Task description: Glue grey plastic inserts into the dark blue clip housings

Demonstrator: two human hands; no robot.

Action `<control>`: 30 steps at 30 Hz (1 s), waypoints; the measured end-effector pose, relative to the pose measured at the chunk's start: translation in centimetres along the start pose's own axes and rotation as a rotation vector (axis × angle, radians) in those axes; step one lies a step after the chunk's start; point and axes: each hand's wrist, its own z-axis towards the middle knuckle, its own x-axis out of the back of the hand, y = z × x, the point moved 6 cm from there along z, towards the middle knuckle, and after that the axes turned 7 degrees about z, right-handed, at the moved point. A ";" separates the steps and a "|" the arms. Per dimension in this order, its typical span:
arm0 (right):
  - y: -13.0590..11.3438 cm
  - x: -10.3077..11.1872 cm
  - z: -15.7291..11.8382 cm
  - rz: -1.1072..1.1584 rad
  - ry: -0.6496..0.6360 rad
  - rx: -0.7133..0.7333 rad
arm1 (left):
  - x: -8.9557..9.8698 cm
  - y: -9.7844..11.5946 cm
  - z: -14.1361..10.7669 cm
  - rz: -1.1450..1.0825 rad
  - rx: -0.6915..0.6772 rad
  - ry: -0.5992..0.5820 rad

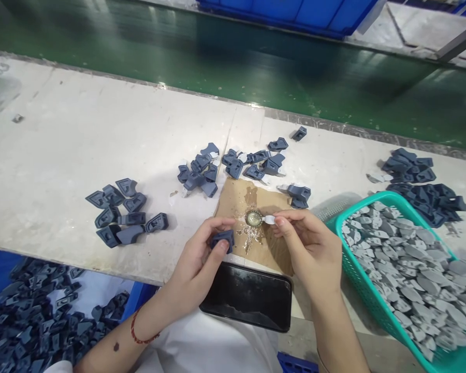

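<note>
My left hand (202,254) is closed around a dark blue plastic part (222,239), held between thumb and fingers. My right hand (305,243) pinches a small light grey plastic piece (269,219), whose tip is at the rim of a small round dish (253,218) with shiny liquid in it. Beneath the dish lies a brown cardboard sheet (267,246), wet with splashes around the dish. Just beyond the sheet lie several dark blue parts (272,164), some with light grey pieces attached.
A black phone (248,296) lies at the table's near edge. To the right, a green basket (345,220) holds many light grey pieces. Dark blue parts are piled at the far right (407,166), grouped on the left (131,217), and fill a blue bin (140,298) at lower left.
</note>
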 end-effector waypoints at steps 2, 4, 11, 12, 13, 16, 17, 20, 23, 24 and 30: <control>0.1 0.0 0.0 -0.009 -0.003 -0.006 | 0.0 -0.2 0.3 -0.090 -0.006 0.030; 0.1 0.0 0.1 -0.057 -0.018 -0.003 | 0.0 -0.3 0.6 -0.185 0.001 0.072; 0.2 -0.1 0.2 -0.204 -0.075 0.018 | 0.2 0.0 1.0 -0.209 -0.041 0.074; 0.2 -0.1 0.2 -0.206 -0.078 0.018 | 0.1 0.0 1.0 -0.206 -0.026 0.057; 0.2 -0.1 0.2 -0.206 -0.076 0.018 | 0.1 0.0 0.9 -0.206 -0.013 0.042; 0.4 0.1 0.2 -0.185 -0.052 0.011 | 0.1 0.4 0.7 -0.180 -0.039 0.029; 0.5 0.1 0.2 -0.163 -0.041 0.009 | 0.1 0.5 0.6 -0.170 -0.057 0.036; 0.5 0.2 0.2 -0.056 -0.014 -0.008 | 0.1 0.3 0.6 -0.205 -0.029 0.057; 0.2 0.2 0.1 0.051 0.004 -0.030 | 0.2 -0.2 0.6 -0.226 0.021 0.089; 0.0 0.2 0.1 0.078 0.005 -0.037 | 0.3 -0.2 0.7 -0.213 0.011 0.098; -0.3 0.2 0.3 0.192 -0.022 -0.094 | 0.0 0.4 0.9 -0.126 -0.021 0.023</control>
